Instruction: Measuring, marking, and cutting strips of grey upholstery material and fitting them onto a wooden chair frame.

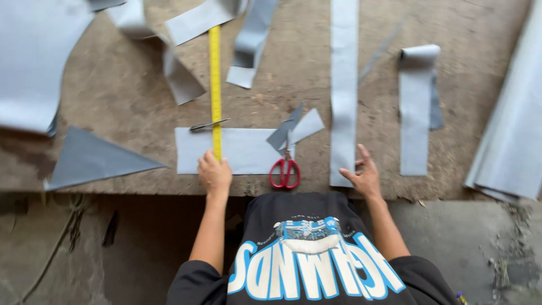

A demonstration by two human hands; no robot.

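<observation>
Yellow tape measure is pinned flat across the grey rectangular piece by the closed left hand. Long grey strip is steadied at its near end by the right hand, fingers spread, holding nothing. Red-handled scissors lie between them on the bench.

Red-handled scissors lie at the worn wooden surface's six o'clock. A grey triangle offcut sits at nine, a curled strip at three, folded sheets beyond.
</observation>
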